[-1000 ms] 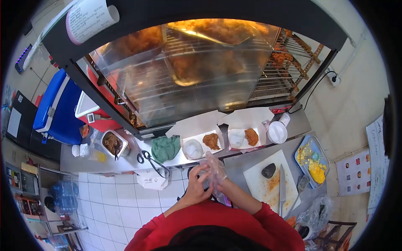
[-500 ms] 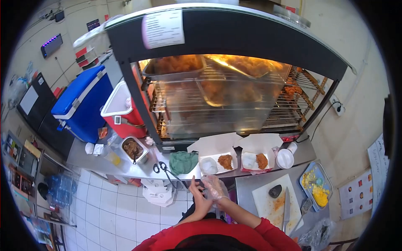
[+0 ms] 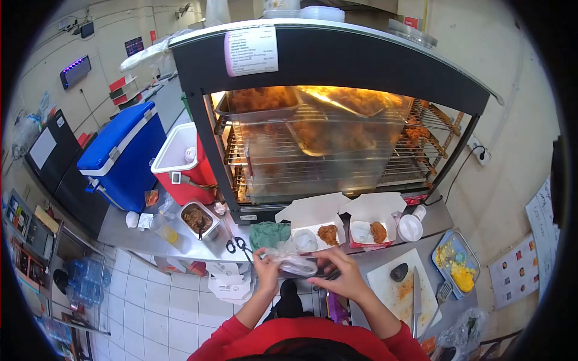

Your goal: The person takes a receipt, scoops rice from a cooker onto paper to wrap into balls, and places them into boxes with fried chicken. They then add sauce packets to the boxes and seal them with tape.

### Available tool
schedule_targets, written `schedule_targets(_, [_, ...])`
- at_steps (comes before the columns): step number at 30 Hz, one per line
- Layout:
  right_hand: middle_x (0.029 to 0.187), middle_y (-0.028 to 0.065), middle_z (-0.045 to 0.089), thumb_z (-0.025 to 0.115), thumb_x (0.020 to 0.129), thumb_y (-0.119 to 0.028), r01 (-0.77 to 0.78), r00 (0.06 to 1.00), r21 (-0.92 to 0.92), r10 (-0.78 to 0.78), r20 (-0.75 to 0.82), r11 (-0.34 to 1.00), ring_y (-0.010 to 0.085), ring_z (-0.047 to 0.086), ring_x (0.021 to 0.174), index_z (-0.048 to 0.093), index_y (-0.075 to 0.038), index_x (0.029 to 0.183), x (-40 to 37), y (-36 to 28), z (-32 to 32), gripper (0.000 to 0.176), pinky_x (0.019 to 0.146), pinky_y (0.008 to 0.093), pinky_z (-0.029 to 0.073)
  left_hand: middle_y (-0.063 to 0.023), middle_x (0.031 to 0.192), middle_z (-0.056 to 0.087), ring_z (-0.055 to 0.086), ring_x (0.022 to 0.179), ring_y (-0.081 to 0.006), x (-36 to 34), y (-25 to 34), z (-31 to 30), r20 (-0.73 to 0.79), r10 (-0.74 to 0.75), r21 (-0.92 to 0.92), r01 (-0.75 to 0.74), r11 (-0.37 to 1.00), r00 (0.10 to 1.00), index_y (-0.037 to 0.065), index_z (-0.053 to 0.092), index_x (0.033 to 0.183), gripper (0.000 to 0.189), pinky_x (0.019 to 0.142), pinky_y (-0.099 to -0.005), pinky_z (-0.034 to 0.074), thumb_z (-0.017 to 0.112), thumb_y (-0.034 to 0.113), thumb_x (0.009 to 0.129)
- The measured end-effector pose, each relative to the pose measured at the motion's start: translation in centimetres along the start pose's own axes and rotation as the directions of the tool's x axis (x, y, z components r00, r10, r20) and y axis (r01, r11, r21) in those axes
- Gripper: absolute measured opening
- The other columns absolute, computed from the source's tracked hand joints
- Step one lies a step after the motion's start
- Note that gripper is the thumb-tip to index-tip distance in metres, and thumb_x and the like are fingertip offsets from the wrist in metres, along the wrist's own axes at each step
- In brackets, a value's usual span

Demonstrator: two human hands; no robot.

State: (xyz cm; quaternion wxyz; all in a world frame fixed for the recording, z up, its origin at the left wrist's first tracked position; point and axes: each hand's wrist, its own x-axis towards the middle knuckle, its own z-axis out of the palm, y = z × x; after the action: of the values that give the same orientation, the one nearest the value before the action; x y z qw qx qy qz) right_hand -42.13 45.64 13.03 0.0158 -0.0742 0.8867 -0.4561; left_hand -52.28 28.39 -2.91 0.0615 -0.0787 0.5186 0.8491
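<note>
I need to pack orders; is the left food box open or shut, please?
Open: the left food box has its lid folded back, showing a fried piece and a white portion inside.

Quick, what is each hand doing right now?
Left hand: closed, pinching one end of the clear crumpled plastic film.
Right hand: closed, holding the film's other end.

A thin clear plastic glove (image 3: pixel 291 263) is crumpled, stretched sideways, held in mid-air.
</note>
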Motion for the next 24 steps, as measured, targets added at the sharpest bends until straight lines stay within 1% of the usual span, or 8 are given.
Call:
schedule_targets(2, [0.105, 0.0098, 0.052, 0.074, 0.068, -0.015, 0.221, 0.92, -0.385, -0.322, -0.222, 0.896, 0.0259, 0.055, 0.102, 0.06, -0.015, 0.111, 0.3, -0.5, 0.6, 0.045, 0.074, 0.0317, 0.052, -0.009, 0.093, 0.054, 0.057, 0.067, -0.0131, -2.3, 1.3, 3.8, 0.064, -0.076, -0.07, 0.08, 0.994, 0.995, 0.01, 0.031, 0.118, 0.06, 0.051, -0.0232, 0.047, 0.062, -0.012, 0.07])
schedule_targets(5, [0.104, 0.0098, 0.054, 0.071, 0.061, -0.009, 0.148, 0.971, -0.623, -0.234, -0.058, 0.768, 0.0281, 0.055, 0.098, 0.06, -0.011, 0.102, -1.5, 4.1, 1.1, 0.043, 0.072, 0.0352, 0.051, -0.0086, 0.098, 0.048, 0.055, 0.069, -0.0118, -4.1, 0.0, 7.6, 0.204, -0.01, -0.041, 0.018, 0.999, 0.979, 0.01, 0.03, 0.12, 0.067, 0.054, -0.023, 0.047, 0.069, -0.008, 0.068])
schedule_targets(10, [0.084, 0.018, 0.055, 0.057, 0.07, -0.003, -0.183, 0.962, -0.707, -0.025, -0.273, 0.683, 0.0344, 0.059, 0.081, 0.058, 0.002, 0.072, -7.8, 6.3, -6.3, 0.006, 0.068, 0.0423, 0.05, -0.0033, 0.097, 0.039, 0.045, 0.072, -0.0077, -6.5, -2.9, 9.1, 0.467, -0.106, 0.402, -0.104, 0.91, 0.878, 0.01, 0.033, 0.121, 0.082, 0.061, -0.021, 0.042, 0.086, 0.007, 0.058])
schedule_targets(15, [0.098, 0.0183, 0.06, 0.063, 0.066, -0.005, -0.51, 0.849, -0.394, 0.375, -0.371, 0.764, 0.0335, 0.061, 0.086, 0.069, -0.003, 0.086, -17.3, 8.8, -11.8, 0.02, 0.072, 0.0389, 0.051, -0.0015, 0.08, 0.05, 0.049, 0.067, -0.0067, -7.4, -7.6, 6.1, 0.747, -0.125, 0.341, -0.216, 0.915, 0.652, 0.007, 0.037, 0.116, 0.048, 0.056, -0.0183, 0.038, 0.065, -0.003, 0.079])
schedule_targets(18, [0.094, 0.0167, 0.063, 0.066, 0.068, -0.006, -0.304, 0.91, -0.454, 0.115, -0.398, 0.838, 0.0293, 0.063, 0.083, 0.069, -0.004, 0.093, -25.9, 13.1, -13.8, 0.026, 0.075, 0.0343, 0.051, -0.001, 0.061, 0.05, 0.048, 0.056, -0.0068, -3.6, -12.2, 1.0, 0.874, -0.26, 0.433, -0.42, 0.798, 0.41, 0.001, 0.055, 0.082, 0.01, 0.051, -0.0209, 0.037, 0.048, 0.004, 0.089])
schedule_targets(20, [0.089, 0.0154, 0.064, 0.064, 0.071, -0.006, -0.535, 0.699, -0.036, 0.418, -0.58, 0.844, 0.0262, 0.064, 0.076, 0.069, -0.005, 0.097, -32.3, 14.3, -17.1, 0.026, 0.072, 0.0314, 0.052, -0.0019, 0.058, 0.049, 0.046, 0.055, -0.0061, -2.6, -12.3, -0.9, 0.726, -0.528, 0.67, -0.281, 0.687, 0.44, 0.003, 0.053, 0.069, 0.022, 0.049, -0.0213, 0.036, 0.044, 0.004, 0.089])
schedule_targets(21, [0.084, 0.0133, 0.065, 0.061, 0.072, -0.006, -0.647, 0.355, 0.315, 0.639, -0.683, 0.695, 0.0254, 0.065, 0.072, 0.068, -0.001, 0.094, -34.1, 10.8, -18.7, 0.023, 0.068, 0.0313, 0.052, -0.0053, 0.063, 0.055, 0.052, 0.057, -0.0106, -1.3, -13.4, -2.7, 0.698, -0.562, 0.703, -0.277, 0.655, 0.445, 0.003, 0.058, 0.074, 0.02, 0.052, -0.0254, 0.04, 0.047, 0.01, 0.089])
schedule_targets(24, [0.078, 0.0236, 0.063, 0.06, 0.07, -0.008, -0.967, -0.063, 0.099, 0.156, -0.986, 0.234, 0.0354, 0.063, 0.068, 0.064, 0.003, 0.08, -46.7, 18.5, -20.3, 0.015, 0.066, 0.0427, 0.05, -0.0097, 0.071, 0.062, 0.058, 0.063, -0.0169, 2.1, -15.8, -6.9, 0.554, -0.667, 0.83, -0.263, 0.493, 0.498, 0.004, 0.063, 0.08, 0.019, 0.057, -0.0309, 0.045, 0.052, 0.018, 0.087])
